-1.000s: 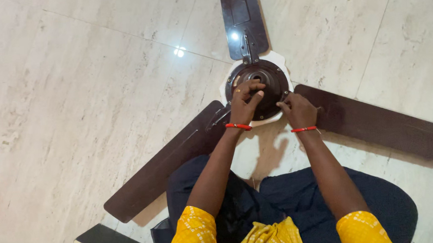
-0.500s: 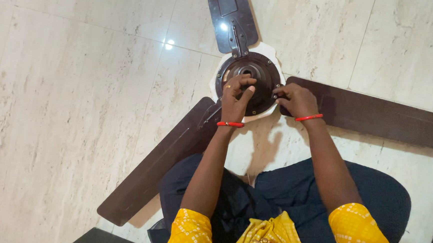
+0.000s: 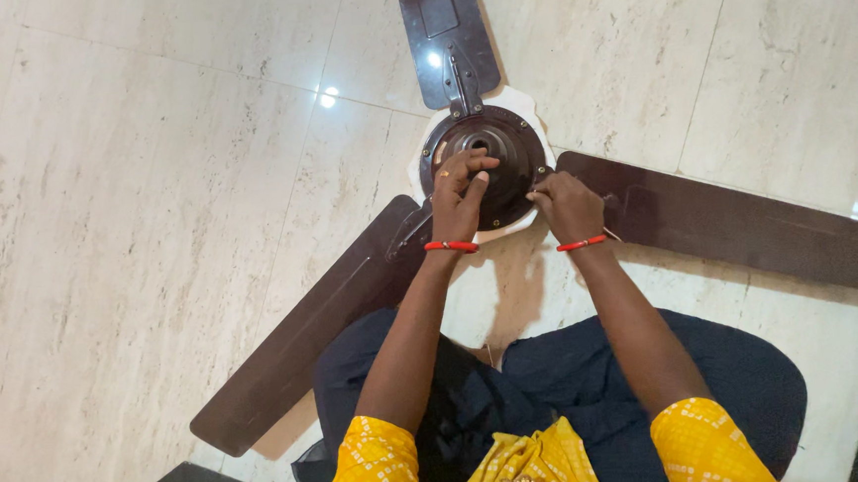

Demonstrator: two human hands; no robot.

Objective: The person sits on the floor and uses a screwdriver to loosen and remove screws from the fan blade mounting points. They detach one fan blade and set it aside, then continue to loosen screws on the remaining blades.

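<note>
Head view. Ceiling fan lies flat on a pale tiled floor [image 3: 148, 189], its dark round hub [image 3: 489, 163] resting on a white base [image 3: 532, 106].

3 brown blades run out from the hub: 1 away from the person [image 3: 446, 31], 1 toward the lower left [image 3: 305, 328], 1 to the right [image 3: 746, 227].

Left hand [image 3: 459, 199] rests on the hub's near-left part, fingers curled over its face and thumb stretched toward the centre hole. Whether it pinches anything small, cannot tell. A red bangle [image 3: 447, 247] sits at that wrist; the lower-left blade's bracket lies just left of it.

Right hand [image 3: 568, 206] sits at the hub's right edge, where the right blade meets it. Fingers are bunched tight against the rim. What they grip is hidden under the knuckles, so closed on what, cannot tell. A second red bangle [image 3: 584, 243] sits at this wrist, and a thin pale tip pokes out just right of it, over the blade.

Both hands are close together, with the hub between and under them. The person sits on the floor behind the hands in yellow sleeves and dark clothing.
</note>
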